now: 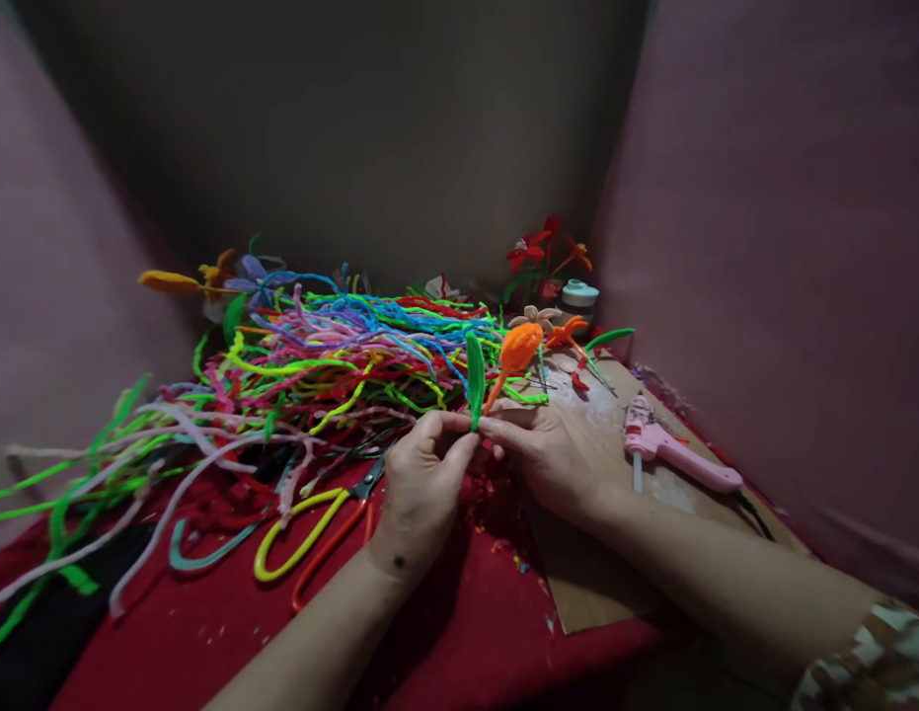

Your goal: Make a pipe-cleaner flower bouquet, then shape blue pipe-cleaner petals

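Note:
My left hand (423, 484) and my right hand (548, 456) meet at the fingertips over the red cloth (429, 632). Between them they pinch the base of a green pipe-cleaner leaf (475, 373) that stands upright. An orange pipe-cleaner bud (516, 350) on a thin stem rises from my right hand's fingers, just right of the leaf. Both pieces are held together at the bottom.
A big tangle of coloured pipe cleaners (311, 360) fills the left and middle. Yellow-handled scissors (311, 528) lie by my left wrist. A pink glue gun (670, 449) rests on a cardboard sheet (599, 573) at right. Finished flowers (537, 252) stand at the back.

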Tool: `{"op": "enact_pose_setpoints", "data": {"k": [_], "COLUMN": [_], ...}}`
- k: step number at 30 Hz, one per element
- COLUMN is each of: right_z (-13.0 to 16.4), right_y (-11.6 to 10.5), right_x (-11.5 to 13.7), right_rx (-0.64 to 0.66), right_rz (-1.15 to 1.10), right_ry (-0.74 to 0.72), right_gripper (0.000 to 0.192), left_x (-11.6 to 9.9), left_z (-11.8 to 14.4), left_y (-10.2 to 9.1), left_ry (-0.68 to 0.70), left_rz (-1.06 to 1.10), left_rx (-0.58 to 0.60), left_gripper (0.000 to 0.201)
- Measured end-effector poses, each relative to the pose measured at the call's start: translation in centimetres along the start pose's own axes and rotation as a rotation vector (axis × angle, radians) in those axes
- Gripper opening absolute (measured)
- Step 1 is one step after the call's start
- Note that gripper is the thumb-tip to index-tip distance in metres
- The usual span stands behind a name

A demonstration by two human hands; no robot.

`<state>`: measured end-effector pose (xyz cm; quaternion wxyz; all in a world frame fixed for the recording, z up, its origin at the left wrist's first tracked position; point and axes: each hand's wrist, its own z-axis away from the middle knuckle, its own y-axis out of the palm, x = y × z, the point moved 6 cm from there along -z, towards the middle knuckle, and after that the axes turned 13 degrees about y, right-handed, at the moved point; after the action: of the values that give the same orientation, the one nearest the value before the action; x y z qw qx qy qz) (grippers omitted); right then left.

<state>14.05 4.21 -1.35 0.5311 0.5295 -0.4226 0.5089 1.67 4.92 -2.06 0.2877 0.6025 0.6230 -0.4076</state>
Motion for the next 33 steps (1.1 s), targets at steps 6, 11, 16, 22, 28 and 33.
{"op": "enact_pose_setpoints", "data": {"k": [6,11,16,22,28,33], "right_z": [0.0,0.2,0.4,0.5,0.5,0.4], "right_y": [-0.2,-0.2,-0.2,-0.1,0.0,-0.1], "right_x": [0.2,1.0,1.4,1.5,1.4,1.1], "right_rx": [-0.007,-0.081,-0.110,-0.107,-0.075,-0.086], "right_rz": [0.081,0.245,0.322,0.351,0.331,0.284], "right_ry": [-0.094,-0.166,-0.183,-0.183,-0.144,-0.157], "right_gripper": [0.018,0.025,0.028,0.031,0.033,0.031], "left_x": [-0.3,0.1,0.0,0.1,-0.7,-1.0], "left_z": [-0.1,-0.2,-0.4,-0.3,-0.3,-0.1], "left_y": [0.2,0.1,-0.1,-0.2,-0.6,-0.5], "left_ry": [-0.147,-0.158,-0.216,-0.204,0.030,0.094], "left_rz": [0.227,0.197,0.198,0.137,-0.122,-0.224], "left_rx": [-0.050,-0.047,-0.078,-0.082,-0.031,-0.003], "left_gripper": [0.012,0.011,0.010,0.009,0.011,0.014]}}
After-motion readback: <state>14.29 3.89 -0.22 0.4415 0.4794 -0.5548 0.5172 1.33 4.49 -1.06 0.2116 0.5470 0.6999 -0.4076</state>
